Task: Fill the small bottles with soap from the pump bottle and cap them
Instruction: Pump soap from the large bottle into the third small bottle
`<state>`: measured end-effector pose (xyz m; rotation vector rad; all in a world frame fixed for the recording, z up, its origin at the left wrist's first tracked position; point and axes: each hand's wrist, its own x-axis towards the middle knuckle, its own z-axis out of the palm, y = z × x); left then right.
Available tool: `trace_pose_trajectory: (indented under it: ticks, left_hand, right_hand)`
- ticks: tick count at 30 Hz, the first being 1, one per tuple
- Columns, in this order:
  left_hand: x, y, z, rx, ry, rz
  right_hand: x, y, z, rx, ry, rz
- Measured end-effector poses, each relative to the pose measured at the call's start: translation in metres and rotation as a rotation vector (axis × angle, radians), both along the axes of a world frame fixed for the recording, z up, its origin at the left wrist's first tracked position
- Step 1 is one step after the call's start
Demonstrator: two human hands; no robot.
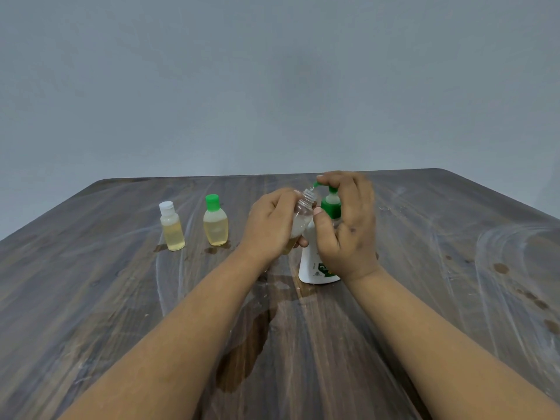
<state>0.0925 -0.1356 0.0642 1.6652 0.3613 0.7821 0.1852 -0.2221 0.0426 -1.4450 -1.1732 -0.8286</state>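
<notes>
My left hand grips a small clear bottle, uncapped and tilted, with its threaded neck right under the green spout of the pump bottle. A little yellowish liquid sits at the small bottle's bottom. My right hand rests over the green pump head, fingers curled on top and thumb by the collar. The pump bottle is white and stands on the wooden table. To the left stand two filled, capped small bottles: one with a white cap and one with a green cap.
Wet patches and spill stains mark the table in front of the pump bottle and under the two filled bottles. Dark spots dot the right side. A plain grey wall stands behind the table's far edge.
</notes>
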Motion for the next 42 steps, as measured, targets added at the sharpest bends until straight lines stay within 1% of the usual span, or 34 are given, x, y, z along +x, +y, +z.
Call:
trace_pose_trajectory:
  ticks: [4, 8, 14, 21, 26, 28, 36, 42]
  left_hand:
    - [0.0005, 0.0003, -0.0001, -0.001, 0.004, 0.001]
    - [0.0003, 0.0003, -0.0009, 0.019, 0.004, -0.004]
    - [0.0008, 0.0006, -0.0012, 0.049, 0.000, 0.002]
    - [0.0015, 0.0004, -0.0009, -0.004, -0.009, 0.008]
    - [0.0018, 0.0014, -0.0032, 0.030, -0.015, 0.000]
    - [0.0018, 0.0013, -0.0029, 0.036, -0.008, 0.001]
    - [0.0011, 0.0010, -0.0020, 0.034, -0.016, 0.000]
    - [0.0017, 0.0024, -0.0034, 0.049, -0.012, -0.012]
  right_hand:
    - [0.0001, 0.0003, 0.0013, 0.035, 0.005, 0.016]
    - [0.0013, -0.0013, -0.0003, 0.010, -0.023, 0.031]
    - [-0.0006, -0.0010, -0.0012, 0.019, 0.008, 0.041]
    - [0.0005, 0.0032, -0.0001, 0.082, 0.047, 0.024]
    - [0.0011, 0.0013, -0.0036, 0.019, -0.008, 0.019]
    - [0.0017, 0.0008, -0.0035, 0.014, 0.002, 0.023]
    - [0.0007, 0.0032, 0.0001, 0.090, 0.045, 0.034]
    - [0.0013, 0.0009, -0.0039, 0.015, 0.006, 0.026]
